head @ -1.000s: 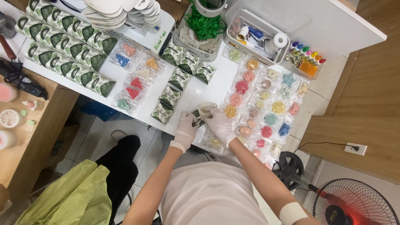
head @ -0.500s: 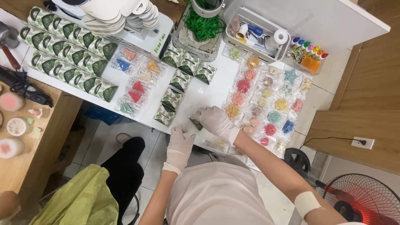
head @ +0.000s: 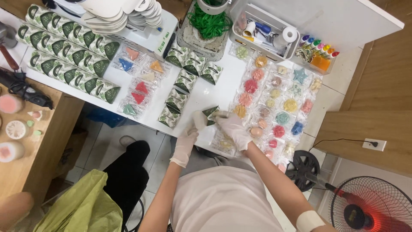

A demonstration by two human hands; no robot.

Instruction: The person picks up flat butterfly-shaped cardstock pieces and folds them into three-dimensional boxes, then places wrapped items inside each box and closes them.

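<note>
Both my hands wear white gloves over the front edge of a white table (head: 206,92). My left hand (head: 189,136) and my right hand (head: 231,126) meet on a small green-and-white leaf-patterned box (head: 210,113), gripping it from either side just above the table. To the left of it stands a short row of the same boxes (head: 177,103). To the right lie several small coloured shaped pieces in clear bags (head: 274,101), and one such bag (head: 223,141) sits under my right wrist.
Two long rows of leaf-patterned boxes (head: 68,53) fill the far left. Bagged triangular pieces (head: 139,88) lie mid-table. Behind are stacked white plates (head: 111,13), green bands (head: 210,21), a white organiser tray (head: 266,30), paint bottles (head: 319,47). A wooden bench (head: 25,141) stands left, a fan (head: 369,206) on the floor right.
My left hand has come back up from the table edge to join my right hand on the small box. The view has tilted slightly.
</note>
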